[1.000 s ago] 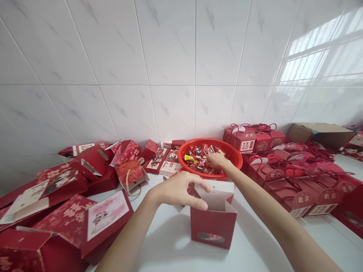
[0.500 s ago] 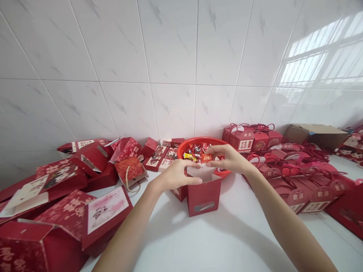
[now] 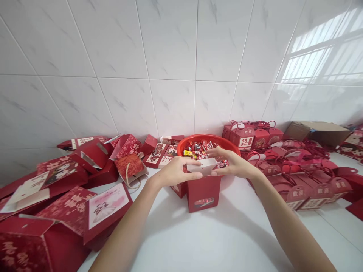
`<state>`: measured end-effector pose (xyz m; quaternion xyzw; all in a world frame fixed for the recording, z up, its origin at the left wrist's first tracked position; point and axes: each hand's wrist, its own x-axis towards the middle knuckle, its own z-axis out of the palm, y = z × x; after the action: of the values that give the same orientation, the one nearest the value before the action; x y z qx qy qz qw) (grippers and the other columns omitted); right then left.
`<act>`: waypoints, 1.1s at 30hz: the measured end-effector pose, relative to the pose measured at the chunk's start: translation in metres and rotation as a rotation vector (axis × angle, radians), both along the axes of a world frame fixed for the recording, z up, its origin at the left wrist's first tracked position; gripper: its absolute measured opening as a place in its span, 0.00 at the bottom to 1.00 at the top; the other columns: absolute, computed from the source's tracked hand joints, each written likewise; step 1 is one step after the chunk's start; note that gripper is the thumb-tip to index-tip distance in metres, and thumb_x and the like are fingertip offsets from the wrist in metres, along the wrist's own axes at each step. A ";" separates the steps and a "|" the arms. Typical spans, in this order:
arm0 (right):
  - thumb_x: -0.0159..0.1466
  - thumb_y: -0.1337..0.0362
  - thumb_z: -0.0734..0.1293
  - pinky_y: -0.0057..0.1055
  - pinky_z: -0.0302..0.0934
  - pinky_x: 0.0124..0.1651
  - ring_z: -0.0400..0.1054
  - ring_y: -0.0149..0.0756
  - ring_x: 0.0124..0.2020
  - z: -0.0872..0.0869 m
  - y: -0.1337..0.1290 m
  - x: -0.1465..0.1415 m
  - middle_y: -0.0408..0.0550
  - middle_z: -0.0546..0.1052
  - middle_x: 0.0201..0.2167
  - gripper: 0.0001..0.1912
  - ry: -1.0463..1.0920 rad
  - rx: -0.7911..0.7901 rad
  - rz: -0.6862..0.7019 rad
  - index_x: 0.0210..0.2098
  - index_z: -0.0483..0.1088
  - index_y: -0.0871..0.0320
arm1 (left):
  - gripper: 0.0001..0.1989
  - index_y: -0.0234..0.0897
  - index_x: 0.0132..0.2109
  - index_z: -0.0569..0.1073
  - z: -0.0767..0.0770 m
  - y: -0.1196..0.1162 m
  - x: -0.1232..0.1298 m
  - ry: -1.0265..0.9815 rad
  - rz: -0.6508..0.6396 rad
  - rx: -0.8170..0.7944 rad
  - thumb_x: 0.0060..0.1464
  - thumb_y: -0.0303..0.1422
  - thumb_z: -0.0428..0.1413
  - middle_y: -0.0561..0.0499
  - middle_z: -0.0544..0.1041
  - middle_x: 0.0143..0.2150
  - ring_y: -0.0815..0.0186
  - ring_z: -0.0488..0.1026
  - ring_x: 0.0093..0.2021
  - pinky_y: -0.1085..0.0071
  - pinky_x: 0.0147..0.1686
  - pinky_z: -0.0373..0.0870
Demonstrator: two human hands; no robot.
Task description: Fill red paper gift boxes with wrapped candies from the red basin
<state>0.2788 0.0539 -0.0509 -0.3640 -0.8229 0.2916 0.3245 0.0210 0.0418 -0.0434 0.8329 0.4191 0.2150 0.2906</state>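
A red gift box [image 3: 203, 190] stands upright on the white table, with a small oval window low on its front. Red wrappers show through that window. Across the box's top lies a white inner flap [image 3: 202, 166]. My left hand [image 3: 177, 172] grips the top left side, thumb in front and fingers behind. On the opposite side my right hand [image 3: 229, 162] holds the top right edge between thumb and fingers. Just behind the box is a red basin [image 3: 235, 144] of wrapped candies [image 3: 200, 147], partly hidden by my hands.
Loose red boxes [image 3: 65, 173] lie in a heap on the left, one with a rope handle [image 3: 129, 175]. Rows of closed red boxes with cord handles [image 3: 300, 189] fill the right. An open cardboard carton [image 3: 317, 132] stands by the tiled wall [image 3: 172, 109].
The red packet that my right hand held over the box has left its fingers. Red wrappers now show in the window. The white flap has come down over the opening.
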 end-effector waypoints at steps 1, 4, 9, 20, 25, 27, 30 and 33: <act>0.53 0.53 0.77 0.43 0.66 0.55 0.68 0.49 0.57 -0.003 0.000 0.001 0.54 0.73 0.57 0.34 -0.007 -0.013 0.009 0.57 0.70 0.54 | 0.27 0.43 0.58 0.75 0.000 0.000 0.000 0.015 -0.015 0.014 0.52 0.46 0.61 0.49 0.75 0.61 0.51 0.71 0.59 0.63 0.57 0.68; 0.56 0.55 0.75 0.41 0.68 0.53 0.71 0.46 0.53 -0.011 0.001 0.001 0.54 0.74 0.55 0.32 0.025 -0.048 0.022 0.57 0.70 0.56 | 0.31 0.48 0.65 0.67 -0.002 0.000 0.000 0.041 -0.013 0.065 0.54 0.42 0.60 0.51 0.72 0.64 0.52 0.71 0.59 0.63 0.56 0.68; 0.59 0.56 0.73 0.37 0.69 0.44 0.75 0.40 0.38 -0.018 0.004 0.000 0.50 0.80 0.41 0.21 0.064 -0.059 0.029 0.49 0.75 0.59 | 0.21 0.46 0.58 0.71 -0.004 0.000 0.004 0.047 0.006 0.077 0.58 0.38 0.55 0.52 0.80 0.47 0.62 0.76 0.35 0.66 0.41 0.70; 0.60 0.49 0.71 0.29 0.61 0.36 0.68 0.35 0.33 -0.019 0.000 0.002 0.46 0.78 0.33 0.19 -0.093 0.019 0.060 0.40 0.77 0.60 | 0.02 0.40 0.36 0.71 -0.005 0.002 0.007 0.037 -0.118 0.095 0.55 0.32 0.55 0.56 0.76 0.36 0.66 0.70 0.34 0.72 0.36 0.63; 0.65 0.48 0.66 0.26 0.56 0.32 0.63 0.31 0.29 -0.020 -0.001 0.003 0.44 0.74 0.29 0.20 -0.097 -0.010 0.060 0.38 0.77 0.61 | 0.06 0.40 0.37 0.73 -0.005 0.000 0.006 0.064 -0.094 0.055 0.54 0.37 0.57 0.55 0.77 0.37 0.64 0.71 0.36 0.71 0.35 0.63; 0.65 0.48 0.67 0.26 0.55 0.31 0.61 0.30 0.29 -0.020 -0.002 0.002 0.44 0.73 0.28 0.20 -0.082 -0.009 0.053 0.37 0.76 0.61 | 0.07 0.40 0.37 0.74 -0.004 0.000 0.006 0.047 -0.111 0.050 0.56 0.39 0.56 0.55 0.77 0.37 0.64 0.71 0.37 0.71 0.36 0.64; 0.64 0.48 0.67 0.27 0.55 0.31 0.61 0.31 0.28 -0.020 -0.002 0.000 0.44 0.73 0.27 0.20 -0.070 -0.007 0.047 0.36 0.76 0.61 | 0.07 0.40 0.37 0.75 -0.003 -0.001 0.006 0.045 -0.119 0.060 0.56 0.37 0.56 0.55 0.77 0.36 0.65 0.71 0.35 0.71 0.36 0.64; 0.63 0.49 0.68 0.27 0.56 0.32 0.62 0.31 0.28 -0.024 -0.002 -0.004 0.43 0.73 0.26 0.18 -0.042 0.016 0.031 0.33 0.74 0.61 | 0.05 0.40 0.35 0.75 -0.004 -0.001 0.007 0.045 -0.100 0.087 0.54 0.35 0.57 0.56 0.78 0.33 0.66 0.71 0.33 0.72 0.35 0.65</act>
<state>0.2746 0.0516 -0.0747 -0.3545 -0.8373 0.2824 0.3057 0.0282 0.0411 -0.0472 0.8693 0.3736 0.1992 0.2550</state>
